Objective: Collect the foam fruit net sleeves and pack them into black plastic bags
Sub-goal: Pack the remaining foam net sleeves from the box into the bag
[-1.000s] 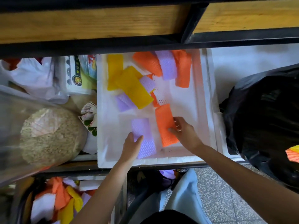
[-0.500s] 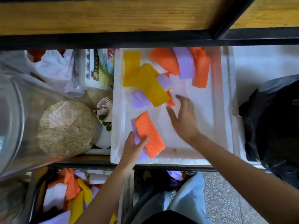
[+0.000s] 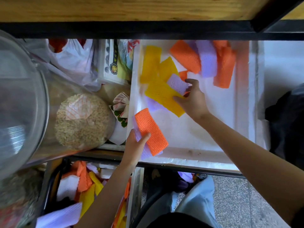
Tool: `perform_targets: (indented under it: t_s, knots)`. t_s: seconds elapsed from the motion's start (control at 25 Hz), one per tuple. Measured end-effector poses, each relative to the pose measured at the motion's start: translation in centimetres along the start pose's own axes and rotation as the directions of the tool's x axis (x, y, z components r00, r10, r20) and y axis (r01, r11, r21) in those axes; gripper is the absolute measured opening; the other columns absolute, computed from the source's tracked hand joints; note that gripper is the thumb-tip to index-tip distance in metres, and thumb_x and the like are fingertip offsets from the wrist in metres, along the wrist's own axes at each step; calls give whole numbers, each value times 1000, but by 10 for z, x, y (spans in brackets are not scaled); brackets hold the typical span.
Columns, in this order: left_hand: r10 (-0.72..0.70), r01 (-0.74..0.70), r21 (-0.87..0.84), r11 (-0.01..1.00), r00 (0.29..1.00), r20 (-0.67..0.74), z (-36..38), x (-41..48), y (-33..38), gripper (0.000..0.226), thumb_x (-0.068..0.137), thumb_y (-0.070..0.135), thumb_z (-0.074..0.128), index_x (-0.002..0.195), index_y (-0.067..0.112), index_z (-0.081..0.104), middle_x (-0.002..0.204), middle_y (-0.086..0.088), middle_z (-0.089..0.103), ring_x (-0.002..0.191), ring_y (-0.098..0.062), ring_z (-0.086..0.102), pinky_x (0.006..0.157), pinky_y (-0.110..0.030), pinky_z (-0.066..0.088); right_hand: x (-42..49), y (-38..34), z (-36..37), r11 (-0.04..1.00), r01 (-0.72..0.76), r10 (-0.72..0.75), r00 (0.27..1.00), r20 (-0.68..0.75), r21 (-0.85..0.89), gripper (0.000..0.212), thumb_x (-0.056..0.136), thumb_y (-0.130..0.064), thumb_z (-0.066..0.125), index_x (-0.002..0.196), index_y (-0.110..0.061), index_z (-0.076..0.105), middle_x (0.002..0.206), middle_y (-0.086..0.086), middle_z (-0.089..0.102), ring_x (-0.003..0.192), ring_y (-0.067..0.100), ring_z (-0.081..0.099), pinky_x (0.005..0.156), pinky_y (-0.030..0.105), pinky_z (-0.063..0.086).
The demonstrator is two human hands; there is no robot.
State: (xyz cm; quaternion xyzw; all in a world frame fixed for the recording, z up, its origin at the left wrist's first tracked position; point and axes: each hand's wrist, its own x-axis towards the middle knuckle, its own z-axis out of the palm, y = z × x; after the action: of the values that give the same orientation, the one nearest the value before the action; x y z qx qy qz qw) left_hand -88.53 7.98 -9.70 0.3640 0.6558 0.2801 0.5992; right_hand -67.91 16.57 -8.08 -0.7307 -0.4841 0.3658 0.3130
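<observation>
I see left hand [image 3: 136, 146] clamped on orange sleeve [image 3: 151, 129] | right hand [image 3: 195, 102] curled over purple sleeve [image 3: 178, 83] | yellow sleeve [image 3: 162, 94] just left of its thumb, long axis diagonal

Your orange foam net sleeve [image 3: 152, 131] and the lilac foam net sleeve [image 3: 177, 83] show a ribbed, matt mesh skin; the white foam tray [image 3: 205, 137] looks matt, grainy. The black plastic bag [image 3: 287, 125] has a dull sheen, the clear plastic jar [image 3: 24, 89] shines, the pale wooden shelf board [image 3: 115, 9] is grained.
</observation>
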Motion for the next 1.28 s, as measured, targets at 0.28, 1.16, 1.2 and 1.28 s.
perform_targets:
  t_s: [0.28, 1.16, 1.2, 1.28]
  knots:
    - [42, -44, -29, 999, 998, -49, 2, 12, 12, 12, 90, 10, 61, 93, 16, 51, 92, 3, 59, 85, -7, 56, 69, -18, 42, -42, 11, -62, 942, -145, 81, 973, 215, 302, 53, 85, 0, 63, 131, -8, 36, 93, 3, 54, 65, -5, 60, 56, 11, 47]
    - [164, -132, -226, 965, 978, 130, 51, -20, 26, 43, 82, 46, 55, 123, 40, 45, 125, 12, 59, 118, -8, 54, 102, -42, 43, -87, 21, -32, 914, -147, 126, 989, 78, 379, 11, 88, -15, 64, 89, -20, 54, 79, -1, 54, 70, 11, 53, 63, 23, 45]
    - [121, -77, -266, 961, 981, 153, 50, -20, 26, 44, 80, 53, 52, 122, 42, 45, 124, 16, 59, 119, -6, 53, 103, -42, 41, -92, 16, -23, 952, -81, 55, 994, 94, 296, 11, 88, -16, 65, 89, -20, 55, 75, -5, 51, 66, 8, 51, 60, 17, 42]
    - [127, -89, -271, 959, 984, 126, 46, -18, 26, 46, 78, 50, 57, 121, 38, 47, 118, 18, 61, 112, -2, 56, 98, -35, 43, -97, 12, -12, 987, 22, -42, 992, 122, 157, 10, 87, -19, 65, 90, -21, 55, 78, -9, 53, 64, 2, 51, 58, 10, 40]
